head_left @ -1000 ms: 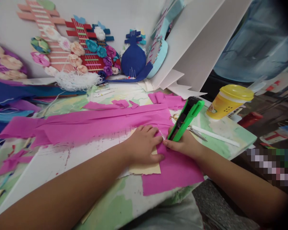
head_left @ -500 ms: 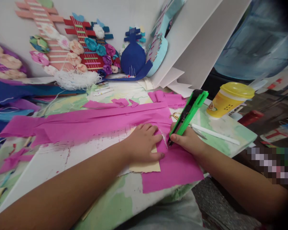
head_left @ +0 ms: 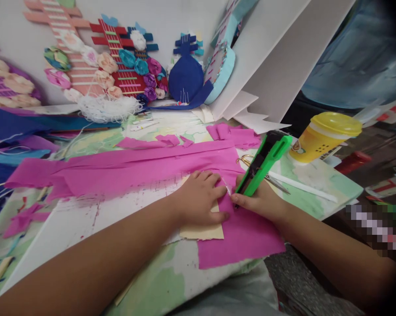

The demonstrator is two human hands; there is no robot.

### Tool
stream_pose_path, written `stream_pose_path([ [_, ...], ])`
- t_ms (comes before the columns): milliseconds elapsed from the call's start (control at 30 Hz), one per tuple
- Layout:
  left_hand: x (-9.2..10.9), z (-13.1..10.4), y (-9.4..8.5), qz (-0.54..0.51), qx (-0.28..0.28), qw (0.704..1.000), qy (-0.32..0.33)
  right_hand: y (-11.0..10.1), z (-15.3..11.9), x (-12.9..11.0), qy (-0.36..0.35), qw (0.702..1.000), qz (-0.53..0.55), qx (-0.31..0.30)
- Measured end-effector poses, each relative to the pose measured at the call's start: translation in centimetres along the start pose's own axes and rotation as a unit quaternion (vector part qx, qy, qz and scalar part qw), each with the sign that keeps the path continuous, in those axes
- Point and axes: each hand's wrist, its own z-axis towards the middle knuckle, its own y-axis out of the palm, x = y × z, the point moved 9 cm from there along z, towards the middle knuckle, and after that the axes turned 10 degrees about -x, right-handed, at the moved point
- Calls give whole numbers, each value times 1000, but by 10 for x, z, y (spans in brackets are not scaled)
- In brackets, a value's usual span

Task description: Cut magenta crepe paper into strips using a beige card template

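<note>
My left hand (head_left: 201,197) lies flat with its fingers spread, pressing on a cream-coloured card (head_left: 201,230) on top of pink crepe-like paper (head_left: 240,239). In my right hand (head_left: 260,199) is a green and black utility knife (head_left: 262,164), held upright and slanted, its tip down at the pink sheet. A curved pale line, where the sheet looks cut, runs between my two hands. Under the paper lies a white board (head_left: 73,219) with many cut marks. Scissors (head_left: 278,183) with gold handles are just behind my right hand, partly covered by it.
A yellow lidded cup (head_left: 322,140) stands at the table's right side, near a white strip (head_left: 303,186). Pink scraps (head_left: 232,134) and a heap of white yarn (head_left: 110,108) lie further back. Decorated paper instruments, among them a blue one (head_left: 186,77), lean against the wall.
The knife tip has moved slightly down along the pink paper, toward me. My left hand keeps its place on the card. The whole view has shifted a little.
</note>
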Motion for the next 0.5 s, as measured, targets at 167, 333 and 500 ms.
stream_pose_path([
  [167,-2,0,1,-4,5,1000,1,-4,2,4,0,999,49,3],
  [333,-3,1,3,-7,2,1000,-2,-5,3,1,8,1000,2,14],
  [500,-2,1,1,-7,5,1000,2,2,2,1,28,998,-55,0],
])
